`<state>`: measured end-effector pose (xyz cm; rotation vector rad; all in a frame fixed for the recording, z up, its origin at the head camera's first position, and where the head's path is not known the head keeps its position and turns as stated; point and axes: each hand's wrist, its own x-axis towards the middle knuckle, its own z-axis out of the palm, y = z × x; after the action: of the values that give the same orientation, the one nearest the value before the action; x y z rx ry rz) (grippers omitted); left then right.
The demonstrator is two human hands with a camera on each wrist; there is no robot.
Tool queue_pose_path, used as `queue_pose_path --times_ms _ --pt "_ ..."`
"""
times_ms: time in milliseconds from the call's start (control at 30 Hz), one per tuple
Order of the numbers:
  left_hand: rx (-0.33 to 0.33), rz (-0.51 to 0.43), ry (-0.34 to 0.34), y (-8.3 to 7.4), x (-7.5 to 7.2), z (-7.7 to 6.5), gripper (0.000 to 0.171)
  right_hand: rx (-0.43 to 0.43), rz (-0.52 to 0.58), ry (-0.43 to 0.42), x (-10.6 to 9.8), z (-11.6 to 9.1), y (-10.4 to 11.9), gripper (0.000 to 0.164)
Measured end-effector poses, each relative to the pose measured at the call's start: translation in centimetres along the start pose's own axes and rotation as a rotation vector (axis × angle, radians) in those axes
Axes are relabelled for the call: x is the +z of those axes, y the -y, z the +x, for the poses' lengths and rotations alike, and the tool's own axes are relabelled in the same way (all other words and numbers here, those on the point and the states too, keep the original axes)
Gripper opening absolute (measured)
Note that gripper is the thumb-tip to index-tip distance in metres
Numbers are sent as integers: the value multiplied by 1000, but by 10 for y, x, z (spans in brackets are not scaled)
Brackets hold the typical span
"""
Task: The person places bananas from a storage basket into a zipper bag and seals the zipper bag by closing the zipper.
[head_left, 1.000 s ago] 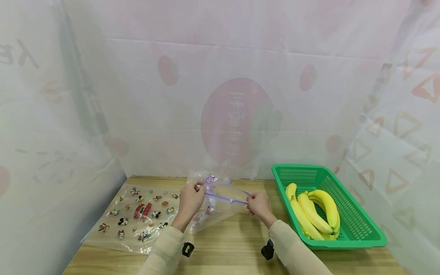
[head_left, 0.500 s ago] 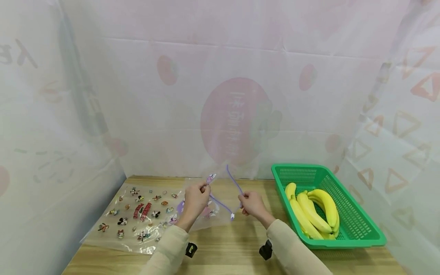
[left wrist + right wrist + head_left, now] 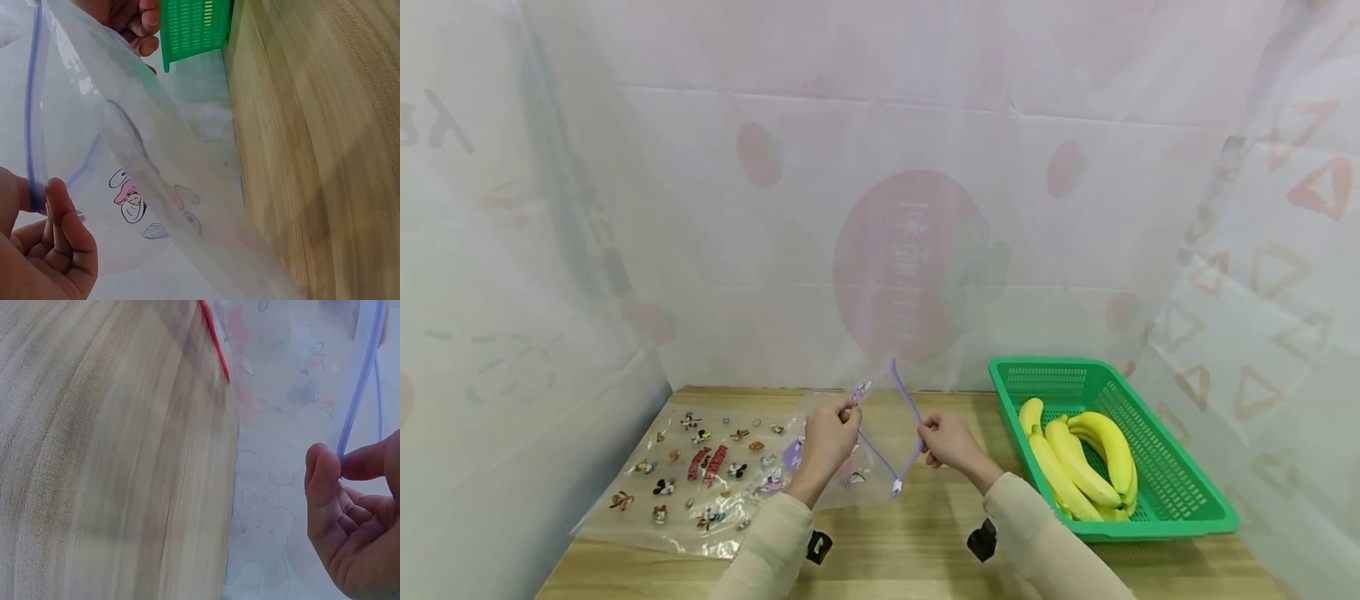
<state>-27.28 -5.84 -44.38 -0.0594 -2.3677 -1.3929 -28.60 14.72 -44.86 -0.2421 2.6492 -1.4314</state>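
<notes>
A clear zip bag (image 3: 850,481) with purple edging and cartoon prints hangs above the table between both hands. Its mouth is spread into a diamond shape, with a white slider (image 3: 897,486) at the near corner. My left hand (image 3: 831,440) pinches the left edge between thumb and forefinger; in the left wrist view the purple strip (image 3: 31,119) runs up from that pinch. On the other side my right hand (image 3: 952,441) pinches the opposite edge, and the right wrist view shows its purple strip (image 3: 364,381) between thumb and fingertip.
Flat on the table's left lies another clear bag (image 3: 700,483) with colourful cartoon figures and red lettering. At the right stands a green plastic basket (image 3: 1187,475) holding several yellow bananas (image 3: 1078,458). Printed cloth (image 3: 917,125) walls in the wooden table (image 3: 910,567) at the back and sides.
The bag's mouth has gone from a narrow gap to a wide diamond, its slider corner now nearer me. My right hand has moved slightly left; the left hand shifted slightly right.
</notes>
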Motion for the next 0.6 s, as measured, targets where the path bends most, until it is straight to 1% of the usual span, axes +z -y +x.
queue_pose_path --times_ms 200,333,433,600 --pt "13 17 -16 -1 1 0 17 13 2 1 -1 -1 4 18" --pt "18 17 -10 -3 -1 0 18 -2 -1 8 -2 0 6 16" --pt "26 -7 -15 -4 -5 1 20 -4 7 2 -3 3 2 14" --pt "44 -26 -50 -5 -13 5 21 14 18 -30 -6 7 -13 14"
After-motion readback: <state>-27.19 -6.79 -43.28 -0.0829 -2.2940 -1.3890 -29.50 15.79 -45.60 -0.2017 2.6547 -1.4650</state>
